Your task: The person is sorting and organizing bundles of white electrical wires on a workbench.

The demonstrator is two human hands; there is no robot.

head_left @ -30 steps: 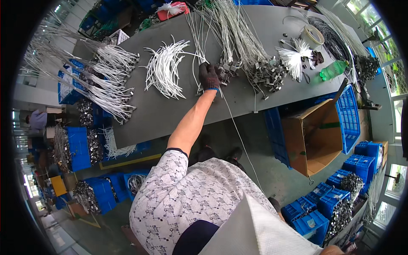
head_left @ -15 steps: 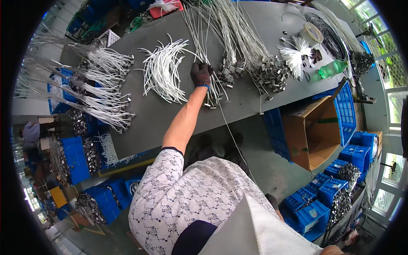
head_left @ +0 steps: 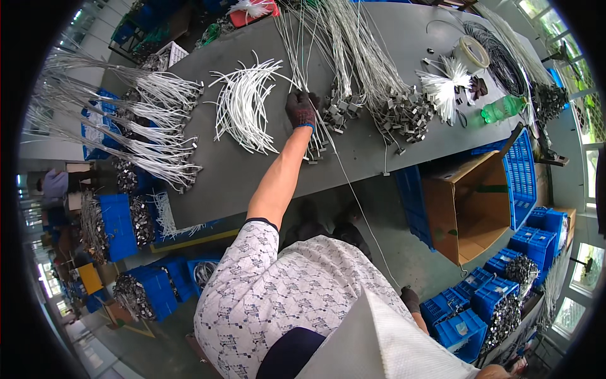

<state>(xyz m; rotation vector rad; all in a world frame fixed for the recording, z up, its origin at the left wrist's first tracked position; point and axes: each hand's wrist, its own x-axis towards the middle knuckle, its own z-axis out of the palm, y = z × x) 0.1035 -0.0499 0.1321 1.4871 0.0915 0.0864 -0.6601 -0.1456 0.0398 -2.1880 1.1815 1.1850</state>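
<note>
My left hand [head_left: 300,110], in a dark knit glove, is closed over a bundle of thin wires [head_left: 295,55] on the grey table. Small grey connector pieces [head_left: 314,151] show at the bundle's near end, below my hand. A pile of short white tubes [head_left: 243,107] lies just left, one tube reaching to my fingers. My right hand [head_left: 410,298], also gloved, is low at my right side, away from the table. One long thin wire [head_left: 360,205] stretches from near my left hand over the table edge down to my right hand, whose closed fingers are small in view.
Wire bundles with grey connectors [head_left: 407,114] lie right of my left hand, near white ties [head_left: 442,88], a tape roll [head_left: 473,52] and a green bottle [head_left: 504,110]. White-ended bundles [head_left: 164,158] line the left edge. A cardboard box [head_left: 442,215] and blue crates [head_left: 464,331] stand right.
My right hand has come further into view at the lower right, with the long wire stretched further towards it. My left hand stays on the bundle. The whole view has shifted slightly.
</note>
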